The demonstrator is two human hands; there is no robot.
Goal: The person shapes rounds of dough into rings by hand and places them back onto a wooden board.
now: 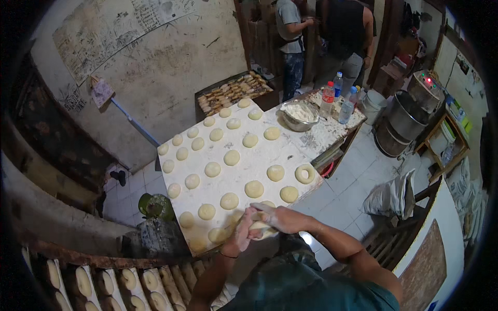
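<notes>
Right now, the left hand (241, 234) and the right hand (284, 220) are coming together at the near edge of the table (286, 151), closing around one pale dough piece (265, 233). The fingers are pressing against it from both sides and hiding much of it, so I cannot tell whether it is forming a full ring. The left fingertips are partly disappearing behind the dough, and the right hand is covering the left one's upper part.

Just beyond the grip, at least one dough round (254, 189) is lying fully in sight; about two dozen such rounds are spreading away from it to the left and far side. A few nearest the hands are showing only in part, which is making an exact count hard. One dough ring (305, 174) is resting to the right of the grip, slightly farther off.

Farther beyond, one metal bowl (311, 124) is holding white powder, with three bottles (327, 98) standing beside it. Two people (291, 26) are standing past these, their heads being cut off. Left of and below the grip, pale dough shapes (84, 281) are running out of view.
</notes>
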